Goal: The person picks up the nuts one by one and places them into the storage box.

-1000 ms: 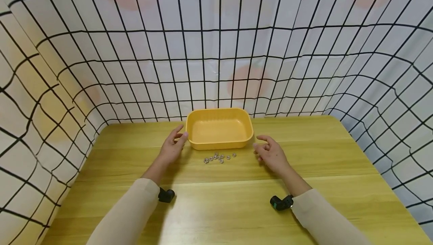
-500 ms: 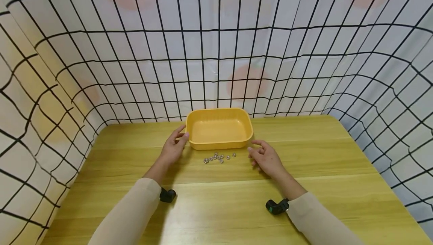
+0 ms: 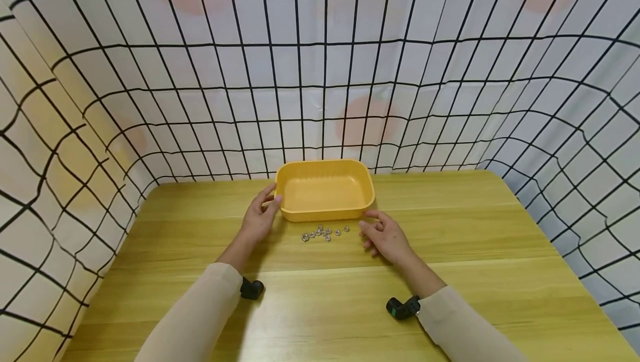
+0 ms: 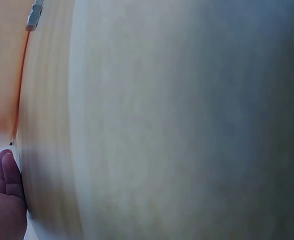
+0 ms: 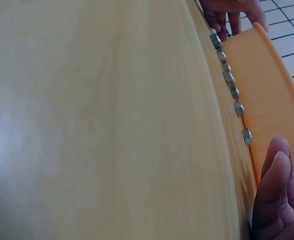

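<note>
A yellow plastic tray point(image 3: 325, 190) stands near the back of the wooden table. In front of it lies a loose row of several small metal nuts point(image 3: 328, 238). My left hand point(image 3: 259, 219) is at the tray's left side, its thumb and fingertips at the rim; whether they touch it is hard to tell. Off the tray's front right corner, my right hand point(image 3: 387, 238) holds nothing, with its fingers loosely bent beside the rightmost nut. From the right wrist, the nuts point(image 5: 229, 78) line up along the tray's wall point(image 5: 267, 95), and the fingers point(image 5: 277, 180) appear at the lower right.
The wooden tabletop point(image 3: 320, 306) stretches out in front of the tray. A black grid net point(image 3: 324, 87) over pale sheeting encloses the back and both sides, close behind the tray. Each wrist carries a small black camera point(image 3: 403, 308).
My right hand has moved left and slightly toward me, nearer the nuts. My left hand has shifted slightly right against or close to the tray. Tray and nuts stay in place.
</note>
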The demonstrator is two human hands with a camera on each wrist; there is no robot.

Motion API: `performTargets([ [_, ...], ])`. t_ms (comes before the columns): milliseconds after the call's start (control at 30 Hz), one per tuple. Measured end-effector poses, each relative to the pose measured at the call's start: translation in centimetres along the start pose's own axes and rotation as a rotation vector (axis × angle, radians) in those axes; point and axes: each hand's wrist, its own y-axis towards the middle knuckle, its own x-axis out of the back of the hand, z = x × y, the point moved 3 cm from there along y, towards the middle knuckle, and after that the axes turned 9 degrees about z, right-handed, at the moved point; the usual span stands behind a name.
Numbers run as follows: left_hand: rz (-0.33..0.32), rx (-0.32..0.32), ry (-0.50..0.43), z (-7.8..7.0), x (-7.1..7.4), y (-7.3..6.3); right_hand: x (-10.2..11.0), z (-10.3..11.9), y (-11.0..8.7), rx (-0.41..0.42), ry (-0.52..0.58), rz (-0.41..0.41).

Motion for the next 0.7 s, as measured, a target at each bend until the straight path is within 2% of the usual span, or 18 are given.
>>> performTargets([
  [333, -0.021, 0.0, -0.007, -0.5, -0.4, 0.1, -0.6, 0.2, 0.1, -0.005, 0.001, 0.008],
  [700, -0.03, -0.023, -0.029, 0.0, -0.5, 0.6, -1.4, 0.0, 0.5, -0.026, 0.023, 0.033],
])
